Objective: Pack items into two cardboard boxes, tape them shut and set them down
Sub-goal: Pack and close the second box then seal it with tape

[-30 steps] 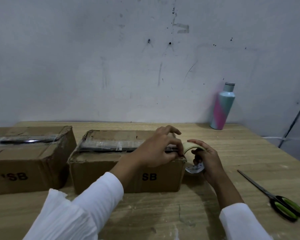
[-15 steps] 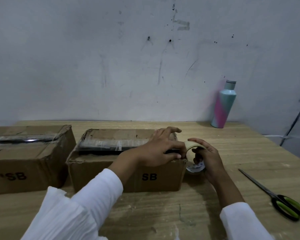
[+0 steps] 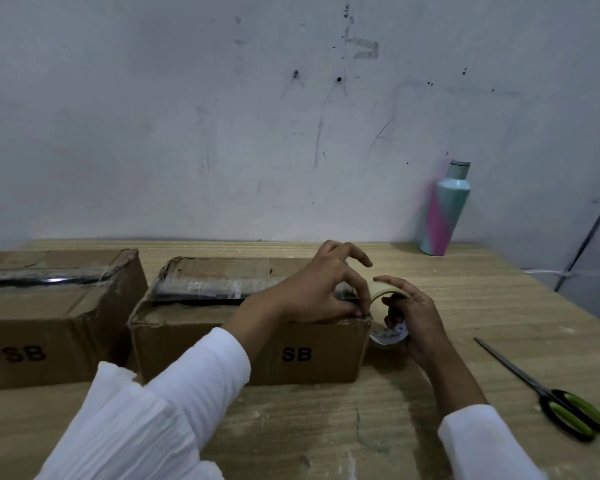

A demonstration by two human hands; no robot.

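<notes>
Two closed cardboard boxes marked "SB" stand side by side on the wooden table. The left box (image 3: 52,320) has clear tape along its top seam. The middle box (image 3: 222,344) also carries clear tape along its top. My left hand (image 3: 321,292) rests on the right end of that box's top, thumb and fingertips pressed at the right top edge. My right hand (image 3: 418,323) grips a roll of clear tape (image 3: 388,306), held upright against the box's right side, with fingers through its core.
Black scissors with green handles (image 3: 547,393) lie on the table (image 3: 326,427) to the right. A teal and pink bottle (image 3: 445,209) stands at the back right against the white wall. The table's right edge runs diagonally past the scissors.
Both hands stay at the box's right top edge. My left fingers have spread slightly and the view has shifted a little; the tape roll remains beside the box.
</notes>
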